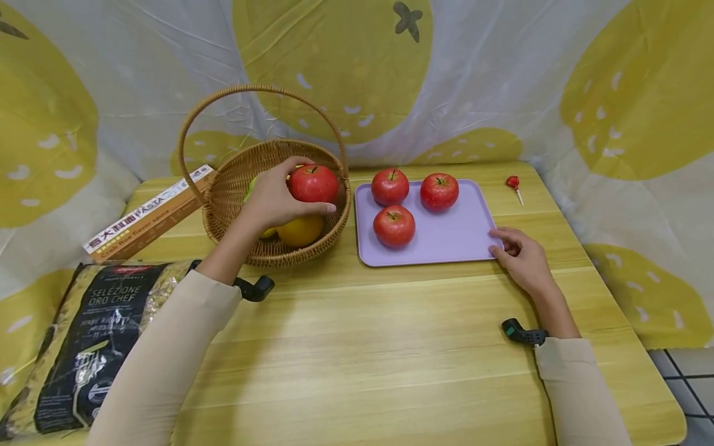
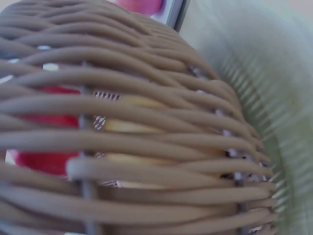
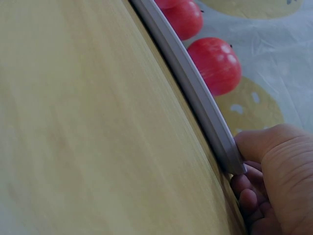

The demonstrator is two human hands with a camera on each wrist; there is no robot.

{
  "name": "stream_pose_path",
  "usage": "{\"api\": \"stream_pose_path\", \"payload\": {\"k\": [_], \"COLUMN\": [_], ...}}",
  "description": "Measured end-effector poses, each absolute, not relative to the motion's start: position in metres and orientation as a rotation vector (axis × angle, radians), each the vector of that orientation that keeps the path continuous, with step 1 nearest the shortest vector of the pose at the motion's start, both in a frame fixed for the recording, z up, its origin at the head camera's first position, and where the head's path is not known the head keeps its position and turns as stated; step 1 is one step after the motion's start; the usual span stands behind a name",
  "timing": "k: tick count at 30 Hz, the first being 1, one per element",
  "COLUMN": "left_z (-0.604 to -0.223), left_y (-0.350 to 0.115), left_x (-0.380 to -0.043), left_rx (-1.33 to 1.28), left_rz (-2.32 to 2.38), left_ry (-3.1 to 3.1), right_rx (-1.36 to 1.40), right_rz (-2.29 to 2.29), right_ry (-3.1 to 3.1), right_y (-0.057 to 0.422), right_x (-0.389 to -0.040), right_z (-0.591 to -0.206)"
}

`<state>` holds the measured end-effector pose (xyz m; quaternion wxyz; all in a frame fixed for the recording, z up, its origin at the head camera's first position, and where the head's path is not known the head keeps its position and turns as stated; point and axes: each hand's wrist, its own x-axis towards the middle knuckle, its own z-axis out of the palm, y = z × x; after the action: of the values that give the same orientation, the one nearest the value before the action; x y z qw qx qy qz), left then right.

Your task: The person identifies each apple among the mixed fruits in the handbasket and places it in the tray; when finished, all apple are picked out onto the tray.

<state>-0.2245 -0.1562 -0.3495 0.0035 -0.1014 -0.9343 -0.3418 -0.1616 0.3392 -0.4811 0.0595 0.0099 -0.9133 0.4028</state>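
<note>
My left hand point(image 1: 273, 197) grips a red apple point(image 1: 314, 184) inside the wicker basket point(image 1: 220, 192), thumb along its near side. Under that apple lies an orange fruit point(image 1: 302, 231); yellow and green pieces beside it are mostly hidden by the hand. The left wrist view shows the basket's weave point(image 2: 146, 103) up close, with red and yellow behind its gaps. At the near right corner of a lilac tray point(image 1: 457, 238), my right hand point(image 1: 524, 257) pinches the rim between thumb and fingers. Three red apples point(image 1: 394, 226) sit on the tray's left and back parts.
A long pasta box point(image 1: 150, 214) lies left of the basket. Nearer on the left is a large bag of pasta point(image 1: 106, 341), partly behind my left sleeve. A red lollipop point(image 1: 513, 182) lies right of the tray. Patterned cloth point(image 1: 480, 74) hangs behind the wooden table point(image 1: 379, 347).
</note>
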Motion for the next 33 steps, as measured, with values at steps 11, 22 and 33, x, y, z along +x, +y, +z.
{"api": "stream_pose_path", "payload": {"k": [11,22,33], "left_z": [-0.336,-0.325,-0.334], "left_y": [-0.135,-0.094,-0.035], "left_x": [-0.205,-0.185,-0.187], "left_rx": [-0.421,-0.544,-0.724], "left_rz": [-1.198,-1.238,-1.309], "left_ry": [-2.764,-2.654,-2.627], "right_rx": [0.019,0.021,0.034], "right_rz": [1.208,1.199,1.195], "right_ry": [-2.776,-2.785,-2.784], "right_y": [0.341,0.339,0.34], "right_x": [-0.161,-0.163,-0.163], "right_z": [-0.482,-0.482,-0.483]}}
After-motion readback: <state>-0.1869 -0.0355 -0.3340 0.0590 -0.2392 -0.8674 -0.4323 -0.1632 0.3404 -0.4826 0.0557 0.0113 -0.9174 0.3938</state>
